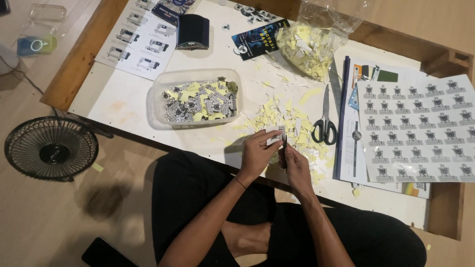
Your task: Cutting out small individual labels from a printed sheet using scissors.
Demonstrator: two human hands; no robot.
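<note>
- Head view: the left hand (256,152) pinches a small white sticker piece (273,136) by its fingertips, above the table edge (123,131).
- The right hand (295,165) is closed around a thin dark tool (284,144) touching that piece.
- Yellow paper scraps (277,113) lie just beyond; scissors (324,121) rest beside them.
- A clear tub (158,106) of cut stickers stands to the left.

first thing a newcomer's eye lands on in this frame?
Probably the two hands at the table's near edge: the left hand pinches a small printed sticker piece, and the right hand holds a thin dark tool against it. Around them lies a scatter of pale yellow paper scraps. To the right sits a large sheet of black-and-white stickers, and a clear tub of cut pieces to the left.
</note>
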